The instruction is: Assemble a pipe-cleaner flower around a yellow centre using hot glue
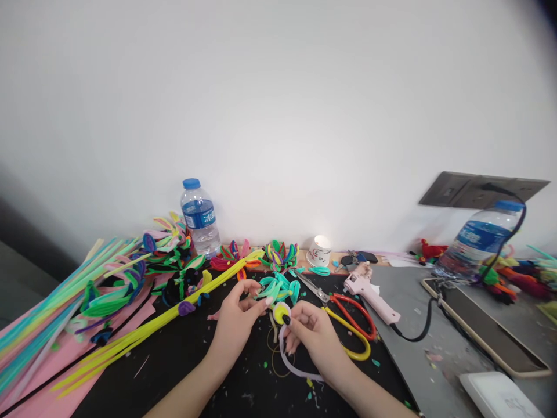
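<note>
My left hand (238, 316) is closed, its thumb and fingers pinching the edge of a turquoise pipe-cleaner flower (281, 287) with looped petals. Just right of it, my right hand (314, 338) grips a small roll of pale ribbon (282, 314) with a yellow core. The ribbon's loose end curves down below the right hand onto the black mat (183, 371). Behind the right hand lie scissors (354, 316) with one red and one yellow handle, blades apart and pointing toward the flower.
Yellow pipe cleaners (174, 316) and a multicoloured bundle (56, 319) spread at left. A water bottle (201, 217) and paper cup (320, 251) stand by the wall. Rightward are a pink glue gun (372, 296) with a cord, a phone (487, 328) and another bottle (478, 241).
</note>
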Demonstrator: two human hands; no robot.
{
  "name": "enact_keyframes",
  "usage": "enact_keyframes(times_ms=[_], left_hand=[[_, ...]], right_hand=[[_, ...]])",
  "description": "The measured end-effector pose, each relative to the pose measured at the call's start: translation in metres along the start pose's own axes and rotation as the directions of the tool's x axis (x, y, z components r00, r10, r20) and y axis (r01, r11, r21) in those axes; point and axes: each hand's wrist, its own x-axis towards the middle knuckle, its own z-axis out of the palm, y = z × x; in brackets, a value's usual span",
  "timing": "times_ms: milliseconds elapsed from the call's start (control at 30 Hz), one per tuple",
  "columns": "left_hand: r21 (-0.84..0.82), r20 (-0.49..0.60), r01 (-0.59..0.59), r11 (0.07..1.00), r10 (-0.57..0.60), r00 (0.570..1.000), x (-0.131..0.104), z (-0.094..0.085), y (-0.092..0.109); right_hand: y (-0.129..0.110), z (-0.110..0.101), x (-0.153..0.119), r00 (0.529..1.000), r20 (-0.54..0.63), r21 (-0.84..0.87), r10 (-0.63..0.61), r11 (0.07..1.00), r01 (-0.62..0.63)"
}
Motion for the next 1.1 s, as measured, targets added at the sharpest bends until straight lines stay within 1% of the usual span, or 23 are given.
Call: enact_keyframes(times_ms=[467,567,667,767,867,1000,1100], left_hand=[[0.022,0.008,-0.023,1.0,0.022,1.0,0.0021,-0.0012,0.0013],[0.052,0.03,-0.044,0.998,0.042,0.999,0.0022,-0.001,0.0008],[0.082,0.026,-0.063,0.995,0.061,0.998,0.0016,-0.0005,0.0009],[0.139,0.011,-0.066,0.988,0.065,0.998,0.0,-0.0002,0.002],[0.189,-0.032,-0.056,0.98,0.063,0.997,-0.0016,-0.0004,0.0028],[0.115,-0.029,-0.076,0.99,0.08,0.996,-0.0019,-0.0004,0.003],[0.062,-0.015,-0.061,0.996,0.062,0.998,-0.002,0.0005,0.0048]], right_hand=[[0.0024,-0.0007,0.0012,1.0,-0.002,-0.001,0.006,1.0,-0.006],[0.002,-0.0006,0.0012,1.0,-0.002,-0.002,0.006,1.0,-0.006],[0.0019,-0.0004,0.0006,1.0,-0.002,-0.003,0.003,1.0,-0.003],[0.0023,-0.0004,0.0003,1.0,-0.004,0.001,0.003,1.0,-0.003],[0.0025,-0.0008,0.0006,1.0,-0.004,0.001,0.003,1.0,-0.003],[0.0026,-0.0013,0.0009,1.0,-0.008,0.0,0.003,1.0,-0.003],[0.0027,-0.001,0.0007,1.0,-0.011,-0.003,0.004,1.0,-0.004]])
